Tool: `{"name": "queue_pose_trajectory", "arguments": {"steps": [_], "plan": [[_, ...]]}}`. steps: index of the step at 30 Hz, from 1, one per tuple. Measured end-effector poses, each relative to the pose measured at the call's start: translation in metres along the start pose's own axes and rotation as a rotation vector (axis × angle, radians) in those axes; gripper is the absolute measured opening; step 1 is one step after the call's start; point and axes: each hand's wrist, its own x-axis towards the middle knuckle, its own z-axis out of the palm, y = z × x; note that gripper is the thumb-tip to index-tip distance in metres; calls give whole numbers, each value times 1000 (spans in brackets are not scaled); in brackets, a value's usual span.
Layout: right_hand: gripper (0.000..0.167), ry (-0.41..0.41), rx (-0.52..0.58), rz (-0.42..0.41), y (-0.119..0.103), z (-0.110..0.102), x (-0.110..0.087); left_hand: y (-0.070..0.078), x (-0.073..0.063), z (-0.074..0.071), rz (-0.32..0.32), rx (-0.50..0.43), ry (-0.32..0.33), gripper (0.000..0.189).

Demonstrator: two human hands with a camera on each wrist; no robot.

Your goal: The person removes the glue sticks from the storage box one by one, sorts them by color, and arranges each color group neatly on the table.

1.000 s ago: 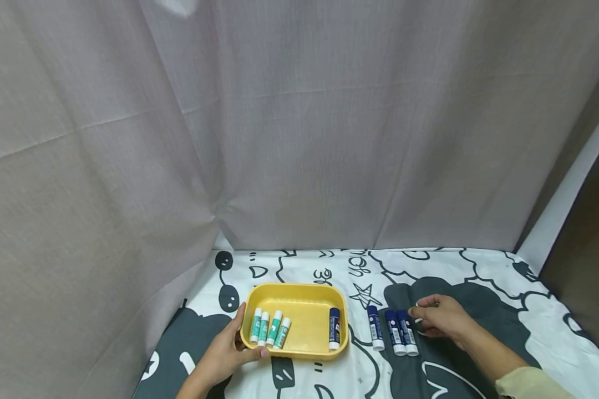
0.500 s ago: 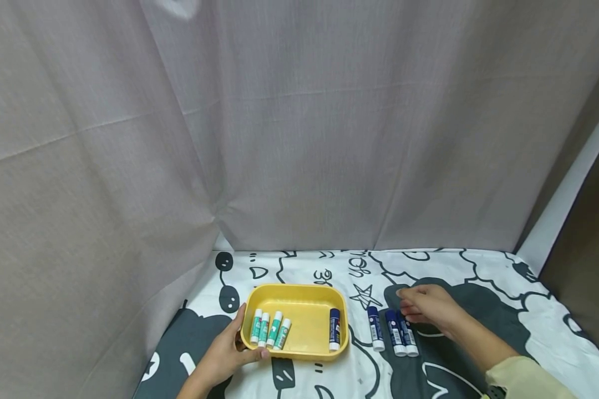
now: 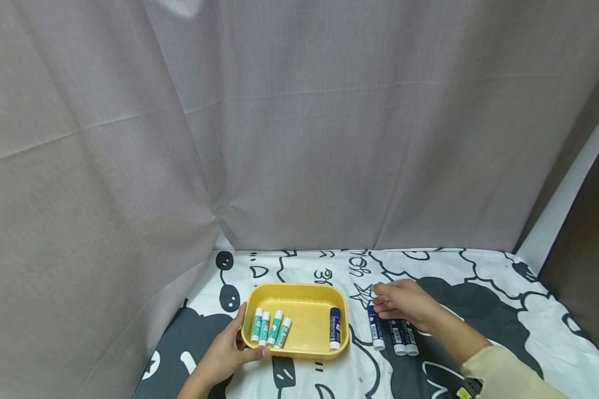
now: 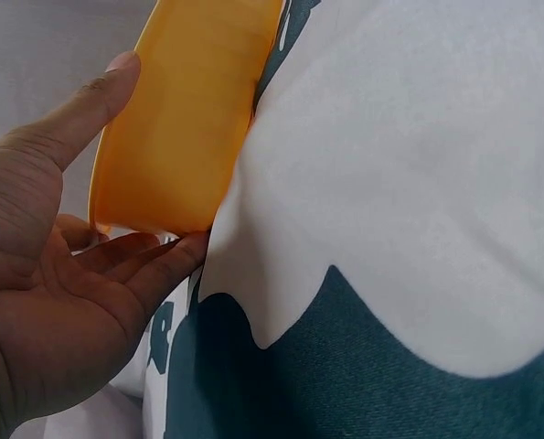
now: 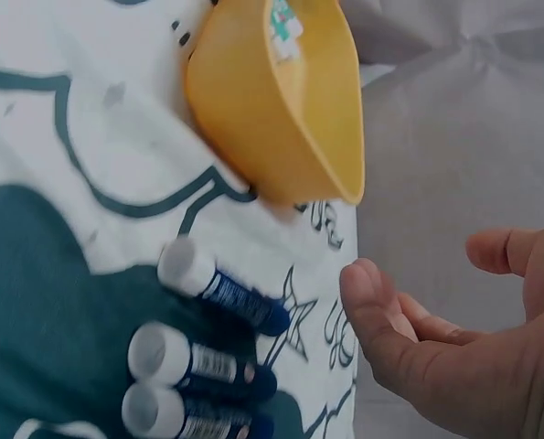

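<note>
My left hand (image 3: 223,354) holds the left front corner of a yellow tray (image 3: 306,318); in the left wrist view its thumb lies on the rim and its fingers reach round the end. Several green-and-white glue sticks (image 3: 273,328) lie at the tray's left, and a dark blue glue stick (image 3: 335,328) lies at its right side. Outside, three dark blue glue sticks with white ends rest on the cloth: one (image 3: 376,332) nearer the tray, two (image 5: 203,361) side by side. Over their far ends hovers my right hand (image 3: 406,302), thumb and fingers apart, holding nothing in the right wrist view.
A white cloth with dark grey cartoon prints (image 3: 324,382) covers the surface. Behind it hangs a grey curtain (image 3: 299,138), which also runs down the left side. A dark brown panel (image 3: 589,238) stands at the right.
My right hand has moved left, from beside the rightmost blue glue stick to above the far ends of the blue sticks. The left hand and tray have stayed in place.
</note>
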Motion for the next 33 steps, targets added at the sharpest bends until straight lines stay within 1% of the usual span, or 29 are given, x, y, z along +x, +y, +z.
{"name": "queue_pose_trajectory", "arguments": {"steps": [5,11,14,21,24,28,33], "plan": [[62,-38,9,27,-12,16,-2,0,0,0,4,8,2,147],[59,-70,29,43,-22,32,-5,1,1,0,13,7,2,142],[57,-89,35,43,-26,40,-5,2,0,0,20,4,4,141],[55,-134,2,13,-30,56,-7,1,-1,0,41,-9,6,142],[55,-140,-4,21,-31,62,-7,0,-1,1,43,-3,7,142],[59,-145,-18,46,-32,67,-8,-2,-1,1,33,2,5,146],[69,-144,-32,63,-37,71,-11,-3,0,1,30,-5,1,149]]}}
